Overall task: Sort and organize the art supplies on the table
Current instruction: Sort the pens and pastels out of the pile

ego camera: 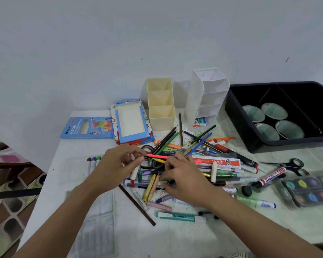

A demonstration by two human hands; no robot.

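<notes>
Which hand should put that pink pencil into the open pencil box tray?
Left. The left hand pinches the end of the pink pencil and lies nearer the open box tray; the right hand is over the pile, farther away.

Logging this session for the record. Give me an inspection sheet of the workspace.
Surface: white table, speckled under the heap.
Job's things: pile of pencils, markers and crayons mid-table; cream organizer looks empty, white organizer beside it.
Clutter: scissors, paint palette, black bin at right.
Hands: left hand pinches a pink pencil; right hand curled over the pile, grip unclear.
Cables: nothing seen.
Surroundings: plain wall behind; tiled floor at left.
</notes>
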